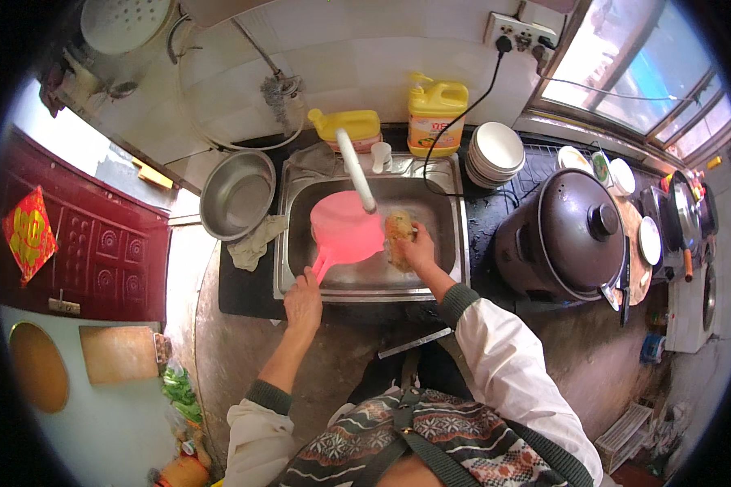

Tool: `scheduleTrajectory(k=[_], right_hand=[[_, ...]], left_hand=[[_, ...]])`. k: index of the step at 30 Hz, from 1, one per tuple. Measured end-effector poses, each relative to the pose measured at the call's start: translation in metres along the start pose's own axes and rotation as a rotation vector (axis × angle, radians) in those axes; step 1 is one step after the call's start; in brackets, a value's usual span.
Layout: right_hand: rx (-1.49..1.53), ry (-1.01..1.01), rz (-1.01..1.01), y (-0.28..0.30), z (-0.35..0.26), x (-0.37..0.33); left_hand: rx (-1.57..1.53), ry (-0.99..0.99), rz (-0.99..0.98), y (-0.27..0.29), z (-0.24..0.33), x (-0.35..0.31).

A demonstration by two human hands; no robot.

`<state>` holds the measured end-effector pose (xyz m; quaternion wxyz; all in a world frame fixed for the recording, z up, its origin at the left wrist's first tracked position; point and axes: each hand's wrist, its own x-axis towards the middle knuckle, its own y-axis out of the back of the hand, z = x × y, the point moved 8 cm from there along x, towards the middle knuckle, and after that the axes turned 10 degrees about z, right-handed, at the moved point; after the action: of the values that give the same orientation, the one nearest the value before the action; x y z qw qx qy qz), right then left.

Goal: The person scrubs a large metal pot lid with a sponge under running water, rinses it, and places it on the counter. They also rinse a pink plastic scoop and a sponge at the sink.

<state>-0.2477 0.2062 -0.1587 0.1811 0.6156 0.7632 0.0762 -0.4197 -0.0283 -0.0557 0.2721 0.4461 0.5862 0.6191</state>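
My left hand [303,300] is closed around the handle of a pink plastic water dipper [345,231]. The dipper's round bowl is over the sink [463,252], below the white faucet [353,166]. A yellowish-brown scrubbing pad, perhaps a loofah [399,231], is in my right hand [419,249], just right of the dipper. I cannot tell whether the pad touches the dipper's rim. Some fingertips of my right hand are hidden by the pad.
A metal basin [237,195] and a grey cloth [256,245] lie left of the sink. Behind it stand yellow jugs [438,114] and a small white cup [381,157]. To the right are stacked bowls [495,154], a large dark lidded pot [560,235] and a black cord [481,97].
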Motion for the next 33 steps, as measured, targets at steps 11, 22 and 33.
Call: scheduleTrajectory(k=[11,22,33], right_hand=[[-0.247,0.5,-0.037,-0.034,-0.157,-0.009],[-0.588,0.184,-0.15,0.032,-0.051,0.04],[-0.232,0.044,-0.057,0.032,0.021,0.063]], left_hand=[[-0.863,0.603,-0.476,-0.047,-0.026,-0.042],[-2.133,0.959,-0.956,-0.034,0.075,-0.038],[-2.094,1.082,-0.991,-0.045,0.077,-0.014]])
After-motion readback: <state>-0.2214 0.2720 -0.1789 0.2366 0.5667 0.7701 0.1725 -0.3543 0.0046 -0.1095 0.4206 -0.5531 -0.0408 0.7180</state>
